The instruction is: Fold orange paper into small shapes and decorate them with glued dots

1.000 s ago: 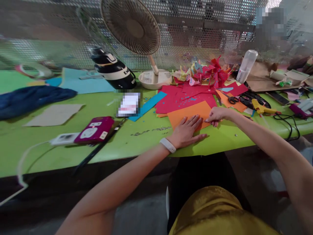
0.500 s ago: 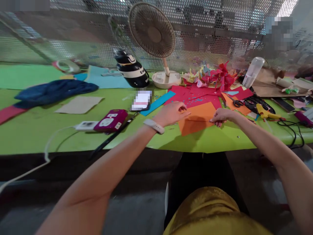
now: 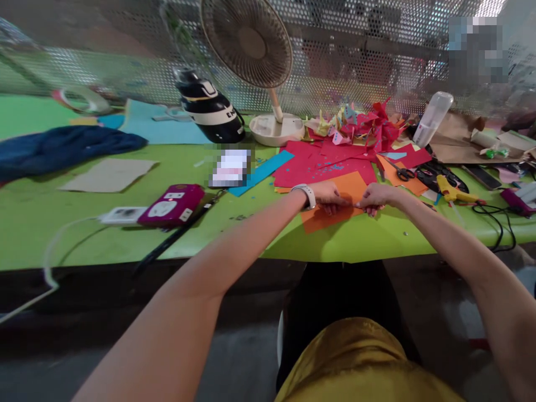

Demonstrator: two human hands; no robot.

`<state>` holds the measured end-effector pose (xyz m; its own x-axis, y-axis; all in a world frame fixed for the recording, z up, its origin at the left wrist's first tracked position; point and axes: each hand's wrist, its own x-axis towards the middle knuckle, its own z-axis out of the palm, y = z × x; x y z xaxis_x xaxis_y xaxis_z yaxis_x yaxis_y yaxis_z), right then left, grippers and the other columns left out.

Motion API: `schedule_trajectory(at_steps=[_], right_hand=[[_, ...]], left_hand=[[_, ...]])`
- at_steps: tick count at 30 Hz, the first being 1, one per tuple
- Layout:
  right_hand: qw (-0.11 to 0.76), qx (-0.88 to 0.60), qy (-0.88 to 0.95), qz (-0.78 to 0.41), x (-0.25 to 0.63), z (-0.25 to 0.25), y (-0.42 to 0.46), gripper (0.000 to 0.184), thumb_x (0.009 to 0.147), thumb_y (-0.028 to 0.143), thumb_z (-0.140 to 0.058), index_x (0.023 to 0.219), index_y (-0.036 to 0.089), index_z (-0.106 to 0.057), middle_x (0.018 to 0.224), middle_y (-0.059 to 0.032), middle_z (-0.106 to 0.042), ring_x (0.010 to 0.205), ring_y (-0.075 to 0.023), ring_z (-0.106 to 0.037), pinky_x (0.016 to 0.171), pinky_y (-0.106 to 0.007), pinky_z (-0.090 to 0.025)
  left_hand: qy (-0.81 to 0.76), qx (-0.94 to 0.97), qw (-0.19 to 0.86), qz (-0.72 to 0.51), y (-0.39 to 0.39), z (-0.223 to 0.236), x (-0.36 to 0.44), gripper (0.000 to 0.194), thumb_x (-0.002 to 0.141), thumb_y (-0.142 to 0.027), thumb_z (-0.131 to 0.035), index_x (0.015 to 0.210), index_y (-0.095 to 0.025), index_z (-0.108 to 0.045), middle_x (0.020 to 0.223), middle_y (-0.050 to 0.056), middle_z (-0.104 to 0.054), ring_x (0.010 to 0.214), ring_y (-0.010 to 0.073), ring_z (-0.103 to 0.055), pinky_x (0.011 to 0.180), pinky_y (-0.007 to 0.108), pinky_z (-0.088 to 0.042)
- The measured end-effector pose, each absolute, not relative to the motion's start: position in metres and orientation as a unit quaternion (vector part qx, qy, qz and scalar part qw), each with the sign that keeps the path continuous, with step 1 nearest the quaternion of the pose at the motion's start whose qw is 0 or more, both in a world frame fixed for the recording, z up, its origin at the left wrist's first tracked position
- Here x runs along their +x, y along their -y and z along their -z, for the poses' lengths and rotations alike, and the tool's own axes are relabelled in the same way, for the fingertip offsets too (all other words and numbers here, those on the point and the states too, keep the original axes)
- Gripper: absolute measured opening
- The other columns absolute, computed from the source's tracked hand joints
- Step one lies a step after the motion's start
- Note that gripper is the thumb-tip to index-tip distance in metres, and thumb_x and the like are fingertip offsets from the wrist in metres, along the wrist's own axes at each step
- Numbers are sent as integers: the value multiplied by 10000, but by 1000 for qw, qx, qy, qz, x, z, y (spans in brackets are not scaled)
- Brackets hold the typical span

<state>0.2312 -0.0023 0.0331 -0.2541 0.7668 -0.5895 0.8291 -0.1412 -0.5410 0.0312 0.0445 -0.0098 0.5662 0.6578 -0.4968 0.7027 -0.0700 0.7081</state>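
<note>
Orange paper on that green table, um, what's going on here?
A person has both hands at a sheet of orange paper on a light-green table. The left hand is curled over the sheet; the right hand is close beside it, at the paper's right edge. Whether either pinches it is too small to tell. Overlapping red paper sheets lie just beyond, a yellow glue gun to the right.
</note>
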Motion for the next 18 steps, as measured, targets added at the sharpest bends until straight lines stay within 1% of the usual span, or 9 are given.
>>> schedule_trajectory(at_steps=[4,8,12,15,18], right_hand=[[32,616,-647,447,231,-33,2,428,767,476,-818,579,143,-625,504,-24,-659,450,-78,-592,428,-181,-358],[31,611,-658,440,233,-31,1,421,761,472,-824,575,148,-629,517,-23,-663,480,-85,-604,454,-189,-371],[23,613,-657,439,234,-33,2,384,827,380,-784,567,145,-626,499,-12,-648,473,-78,-589,462,-190,-369],[18,620,-651,438,233,-33,4,373,848,324,-768,560,143,-616,474,-1,-626,449,-68,-566,450,-181,-361],[12,626,-649,432,232,-33,5,375,847,312,-766,554,147,-601,476,1,-619,451,-70,-571,445,-179,-362]], left_hand=[[-473,718,511,9,-47,13,31,399,626,-529,-859,505,-185,-695,542,80,-648,568,193,-634,608,319,-507],[-489,711,506,14,-46,13,17,445,657,-554,-833,464,-188,-670,521,92,-632,498,175,-582,543,310,-470],[-498,718,486,14,-45,12,-11,515,646,-633,-808,444,-181,-665,526,126,-637,441,166,-538,454,282,-398],[-508,721,471,26,-49,11,-35,491,640,-625,-811,462,-184,-692,506,135,-627,415,162,-510,422,266,-353],[-532,712,457,44,-53,10,-53,468,650,-607,-808,467,-190,-701,503,136,-628,398,152,-482,409,255,-323]])
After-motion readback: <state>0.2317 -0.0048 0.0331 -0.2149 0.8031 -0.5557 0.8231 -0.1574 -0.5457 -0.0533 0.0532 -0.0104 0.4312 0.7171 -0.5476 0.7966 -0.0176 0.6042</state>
